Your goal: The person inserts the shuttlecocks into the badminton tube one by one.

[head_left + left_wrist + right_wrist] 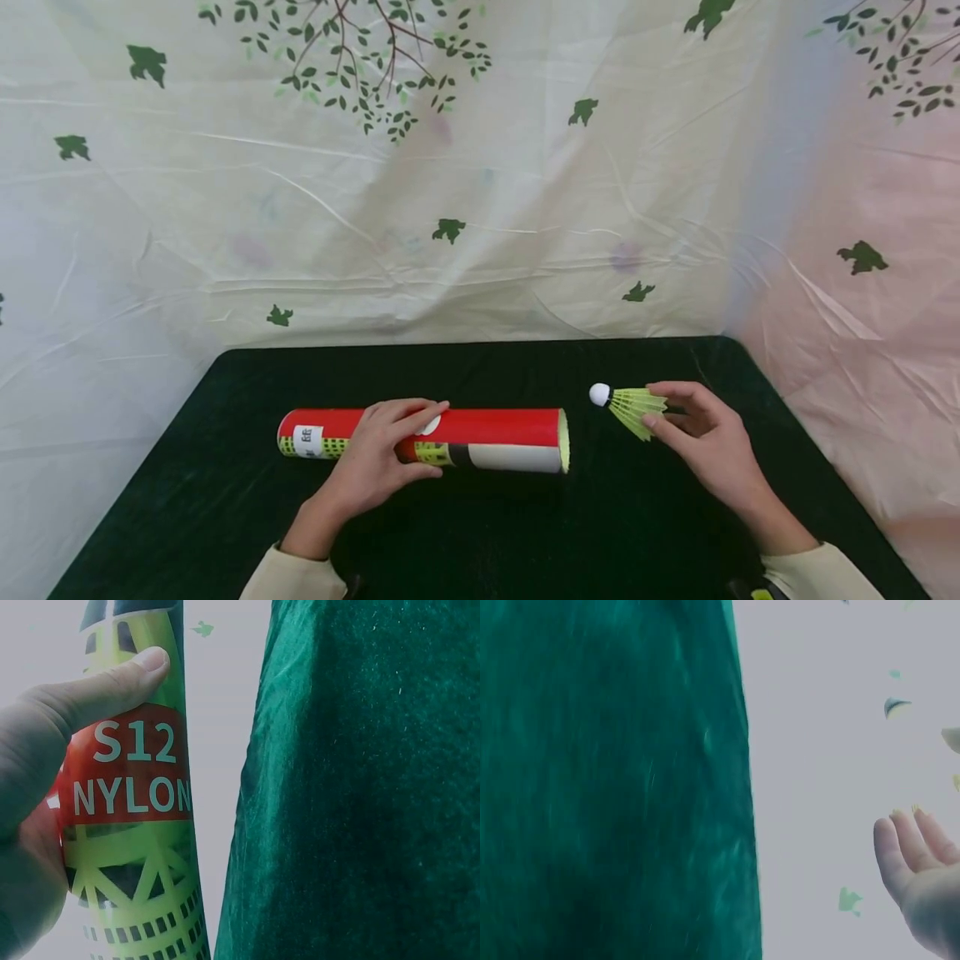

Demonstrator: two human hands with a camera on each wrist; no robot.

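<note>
My left hand [386, 446] lies over a red, white and yellow-green shuttlecock tube [510, 427] and grips it around the middle. The tube lies sideways, its yellow-green right end facing the other hand. In the left wrist view, the thumb [124, 682] presses along the tube's printed side [135, 772], above the words "S12 NYLON". To the right, my right hand [708, 437] pinches a yellow shuttlecock [633, 408] by its skirt between thumb and fingers. Its white cork points left, a short distance from the tube's end. The right wrist view catches only part of that hand [930, 885].
A dark green cloth [480, 533] covers the table under both hands. Behind and at the sides hangs a pale curtain [510, 183] with printed green birds and leafy branches, meeting the table's far edge.
</note>
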